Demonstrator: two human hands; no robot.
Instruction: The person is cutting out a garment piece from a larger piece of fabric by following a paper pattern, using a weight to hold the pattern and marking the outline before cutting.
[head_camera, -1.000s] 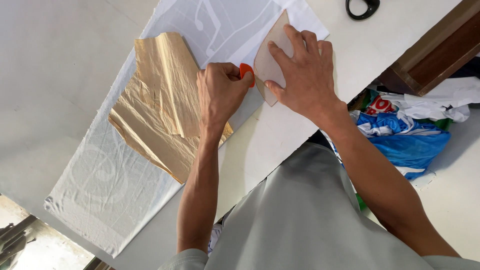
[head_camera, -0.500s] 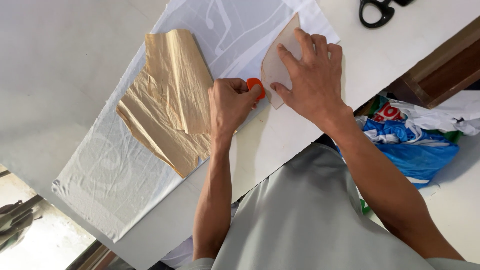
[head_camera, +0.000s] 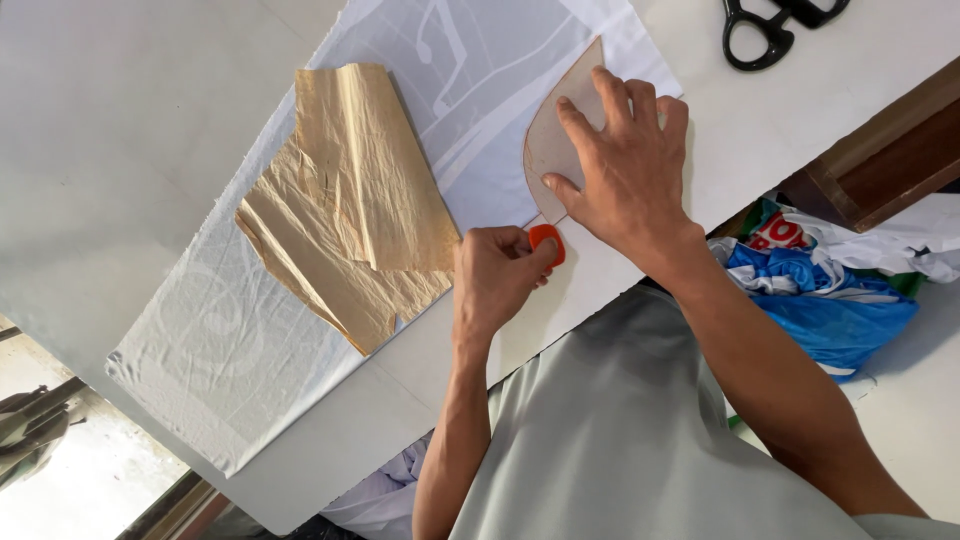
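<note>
My left hand (head_camera: 495, 275) pinches a small orange piece of tailor's chalk (head_camera: 548, 243) at the lower tip of a translucent curved template (head_camera: 548, 150). My right hand (head_camera: 628, 170) lies flat on that template with fingers spread, pressing it onto white fabric (head_camera: 290, 340) spread over the white table (head_camera: 120, 130). A crumpled brown paper pattern (head_camera: 350, 210) rests on the fabric just left of my left hand.
Black scissors (head_camera: 770, 30) lie at the far right of the table. A dark wooden piece (head_camera: 880, 150) juts beyond the table's edge on the right. Below it sits a blue plastic bag (head_camera: 830, 305) among white cloth (head_camera: 900, 245).
My left hand has drawn the chalk down along the template's curved edge to its lower tip. The right hand keeps pressing the template. The view has shifted slightly.
</note>
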